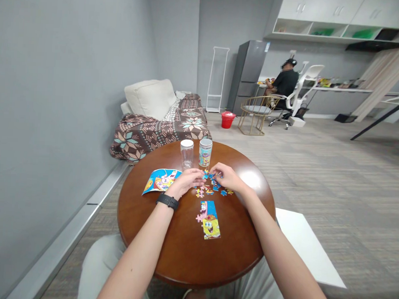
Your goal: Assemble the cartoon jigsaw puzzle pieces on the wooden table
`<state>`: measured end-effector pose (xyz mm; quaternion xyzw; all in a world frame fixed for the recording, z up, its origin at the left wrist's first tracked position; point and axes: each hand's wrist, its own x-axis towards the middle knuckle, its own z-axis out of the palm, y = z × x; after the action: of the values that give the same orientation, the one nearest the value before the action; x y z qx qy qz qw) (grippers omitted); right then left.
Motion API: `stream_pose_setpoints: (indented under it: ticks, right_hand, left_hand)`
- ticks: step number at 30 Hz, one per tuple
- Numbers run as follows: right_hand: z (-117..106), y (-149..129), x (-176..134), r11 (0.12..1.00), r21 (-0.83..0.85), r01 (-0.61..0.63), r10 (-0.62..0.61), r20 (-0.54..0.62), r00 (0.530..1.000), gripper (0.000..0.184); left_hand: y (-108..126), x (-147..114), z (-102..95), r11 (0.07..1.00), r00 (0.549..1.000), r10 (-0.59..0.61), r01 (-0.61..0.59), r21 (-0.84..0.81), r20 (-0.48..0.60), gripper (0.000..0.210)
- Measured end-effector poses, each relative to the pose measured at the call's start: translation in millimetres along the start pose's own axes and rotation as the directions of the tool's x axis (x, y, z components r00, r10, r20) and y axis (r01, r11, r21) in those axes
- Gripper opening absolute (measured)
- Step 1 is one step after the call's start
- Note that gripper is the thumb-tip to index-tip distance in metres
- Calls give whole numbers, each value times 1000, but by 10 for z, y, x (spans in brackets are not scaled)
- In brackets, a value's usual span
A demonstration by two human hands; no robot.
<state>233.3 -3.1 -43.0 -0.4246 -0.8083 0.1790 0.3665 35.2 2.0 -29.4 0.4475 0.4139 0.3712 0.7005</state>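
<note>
Loose jigsaw puzzle pieces [210, 191], blue, yellow and pink, lie in a heap on the round brown table [180, 255]. At the heap's left edge is my left hand [190, 180], fingers stretched towards the pieces and slightly apart. My right hand [228, 177] bends over the heap's right side, its fingers curled together; what they hold, if anything, is too small to make out. Closer to me lies a joined section of puzzle [210, 223] with a yellow cartoon face and a pink figure. A curled picture sheet [161, 181] rests left of my left hand, partly covered by it.
Behind the heap stand a clear jar [187, 155] with a white lid and a printed jar [205, 154]. Beyond the table are a draped sofa [163, 129], a red bin [227, 119] and a gold-framed chair [257, 110]. Another person [286, 82] sits at the far counter.
</note>
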Motion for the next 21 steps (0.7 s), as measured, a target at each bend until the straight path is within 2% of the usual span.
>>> stream_pose_setpoints:
  ticks: [6,12,17,21]
  right_hand:
    - [-19,-28,3,998,11,-56,55,35,998,27]
    - [-22,-16,11,1000,-21,7,-7,30,1000,30]
    - [-29,-12,8,999,-28,15,-14,34,999,32]
    - [-30,-21,10,1000,-19,6,-6,29,1000,28]
  left_hand:
    - [8,-23,18,1000,1000,2,-2,-31,-7,13]
    - [26,-49,43,998,1000,4,-5,-57,-9,23]
    - [28,-27,35,998,999,-9,6,-67,-51,12]
    - [2,9,10,994,1000,-5,2,-109,-31,9]
